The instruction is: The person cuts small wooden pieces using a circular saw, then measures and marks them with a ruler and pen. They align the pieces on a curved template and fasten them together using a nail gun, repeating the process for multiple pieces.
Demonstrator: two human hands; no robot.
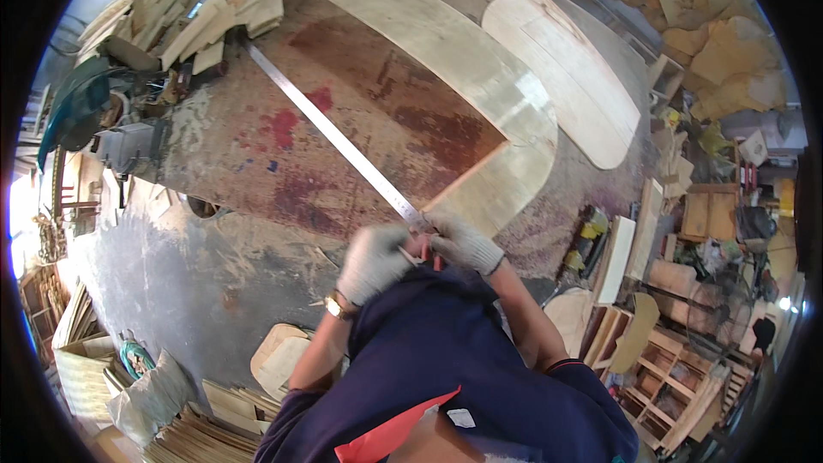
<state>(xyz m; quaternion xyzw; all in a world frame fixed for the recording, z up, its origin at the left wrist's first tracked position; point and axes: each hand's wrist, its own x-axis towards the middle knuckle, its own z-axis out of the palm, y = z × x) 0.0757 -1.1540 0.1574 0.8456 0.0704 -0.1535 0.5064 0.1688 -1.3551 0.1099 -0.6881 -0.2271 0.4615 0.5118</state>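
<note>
Holds left hand point(373, 264) and right hand point(465, 244), both gloved, close together near six o'clock, beside a metal rule point(331, 130).
Bends the fingers of each partly inward, perhaps around a small red thing point(439, 262); cannot tell the grip of either in so cramped a view. Has the metal rule slanting toward ten o'clock across the stained worktop point(313, 180), a curved board point(521, 111) from twelve to three, a second rounded board point(566, 77) beyond, near two, and wood strips point(201, 26) heaped at ten.
</note>
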